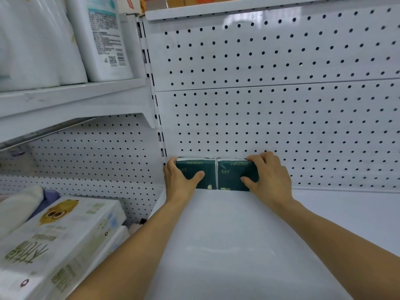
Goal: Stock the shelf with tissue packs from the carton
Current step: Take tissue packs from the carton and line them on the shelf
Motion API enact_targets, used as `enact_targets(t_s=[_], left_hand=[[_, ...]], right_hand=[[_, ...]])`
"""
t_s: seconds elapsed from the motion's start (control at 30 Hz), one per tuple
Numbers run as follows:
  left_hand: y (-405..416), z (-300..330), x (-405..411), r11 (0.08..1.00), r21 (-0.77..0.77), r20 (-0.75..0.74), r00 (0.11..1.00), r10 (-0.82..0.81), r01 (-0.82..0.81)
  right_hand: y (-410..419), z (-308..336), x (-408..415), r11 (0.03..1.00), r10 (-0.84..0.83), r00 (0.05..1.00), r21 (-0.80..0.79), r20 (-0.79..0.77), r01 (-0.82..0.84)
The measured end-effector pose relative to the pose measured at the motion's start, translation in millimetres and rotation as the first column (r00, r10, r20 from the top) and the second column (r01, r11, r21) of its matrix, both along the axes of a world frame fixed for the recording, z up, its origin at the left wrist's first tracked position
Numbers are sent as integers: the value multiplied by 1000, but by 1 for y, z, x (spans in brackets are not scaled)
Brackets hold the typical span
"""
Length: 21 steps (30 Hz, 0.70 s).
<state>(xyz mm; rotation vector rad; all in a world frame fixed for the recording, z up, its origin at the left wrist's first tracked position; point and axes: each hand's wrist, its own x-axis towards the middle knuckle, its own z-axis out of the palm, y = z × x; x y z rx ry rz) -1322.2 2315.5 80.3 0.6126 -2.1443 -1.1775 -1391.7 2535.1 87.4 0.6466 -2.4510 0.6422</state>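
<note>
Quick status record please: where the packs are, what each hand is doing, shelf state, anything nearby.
packs: two green tissue packs, left pack and right pack, side by side, touching, at the back panel
left hand: grips left pack, thumb on front
right hand: grips right pack, fingers over top
shelf: white, packs sit at its back left corner
carton: not in view
nearby: white boxed tissues on the left bay

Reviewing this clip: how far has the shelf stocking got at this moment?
Early. Done: nothing is stocked apart from what the hands hold. In hand: the left hand grips one dark green tissue pack and the right hand grips a second pack, side by side against the pegboard back at the shelf's left corner. Left: the rest of the white shelf is bare; the carton is out of view.
</note>
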Motion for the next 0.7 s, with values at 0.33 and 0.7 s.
enact_targets(t_s=[0.33, 0.7], left_hand=[[14, 23, 106, 802, -596, 93, 995, 24, 36], [6, 15, 295, 514, -833, -16, 936, 351, -206]], right_hand=[[-13, 25, 63, 957, 288, 932, 83, -221, -277], [-69, 33, 211, 809, 587, 774, 178, -236, -560]])
